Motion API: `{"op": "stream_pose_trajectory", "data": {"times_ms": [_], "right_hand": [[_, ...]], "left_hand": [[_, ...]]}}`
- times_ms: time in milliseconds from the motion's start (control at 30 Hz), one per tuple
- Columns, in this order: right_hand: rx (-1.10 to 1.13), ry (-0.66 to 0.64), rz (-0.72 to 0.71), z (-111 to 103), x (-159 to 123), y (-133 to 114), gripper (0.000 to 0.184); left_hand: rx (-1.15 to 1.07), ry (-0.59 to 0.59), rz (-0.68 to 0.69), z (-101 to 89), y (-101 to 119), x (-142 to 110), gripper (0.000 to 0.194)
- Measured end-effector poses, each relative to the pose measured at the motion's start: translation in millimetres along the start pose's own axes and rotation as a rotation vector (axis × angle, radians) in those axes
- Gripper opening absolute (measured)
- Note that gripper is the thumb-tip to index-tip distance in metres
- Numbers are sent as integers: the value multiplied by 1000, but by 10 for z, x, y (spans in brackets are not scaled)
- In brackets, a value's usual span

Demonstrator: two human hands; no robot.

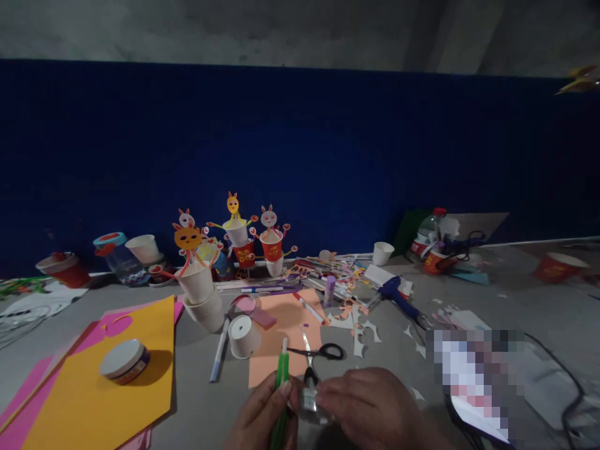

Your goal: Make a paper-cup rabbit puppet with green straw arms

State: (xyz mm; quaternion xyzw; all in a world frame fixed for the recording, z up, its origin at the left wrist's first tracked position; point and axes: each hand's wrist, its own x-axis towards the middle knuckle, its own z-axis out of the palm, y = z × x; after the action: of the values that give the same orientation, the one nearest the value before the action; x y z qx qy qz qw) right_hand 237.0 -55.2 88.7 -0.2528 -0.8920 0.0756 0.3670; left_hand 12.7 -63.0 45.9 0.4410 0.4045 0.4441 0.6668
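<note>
At the bottom centre, my left hand is closed around green strips that look like paper straws, with a pale tip at the top. Close beside it, my right hand has its fingers bent over a small clear, shiny thing, which looks like a roll of clear tape. Its lower part is hidden by the fingers. Just beyond my hands, black-handled scissors lie on an orange paper sheet. An upturned white paper cup with a dark spot stands left of the scissors.
Stacked cups hold an orange animal figure; more cup figures stand behind. A white-lidded jar sits on yellow paper. Pens, a glue stick, paper scraps and a blue glue gun with its cord lie right.
</note>
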Motion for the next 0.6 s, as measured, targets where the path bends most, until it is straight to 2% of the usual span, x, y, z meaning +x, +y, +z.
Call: {"op": "stream_pose_trajectory", "data": {"times_ms": [133,300,467,600], "right_hand": [[-189,-144,-65,-93,51,12,21],[-362,-311,-137,-54,103,-25,29],[-354,-249,-190,-8,149,2,21],[-311,-179,-137,-18,132,62,11]], "left_hand": [[-155,-106,-153,39,-52,89,36],[-202,-83,-187,114,-1,101,33],[-227,-90,-180,168,69,105,33],[-251,-148,-187,162,51,100,31]]}}
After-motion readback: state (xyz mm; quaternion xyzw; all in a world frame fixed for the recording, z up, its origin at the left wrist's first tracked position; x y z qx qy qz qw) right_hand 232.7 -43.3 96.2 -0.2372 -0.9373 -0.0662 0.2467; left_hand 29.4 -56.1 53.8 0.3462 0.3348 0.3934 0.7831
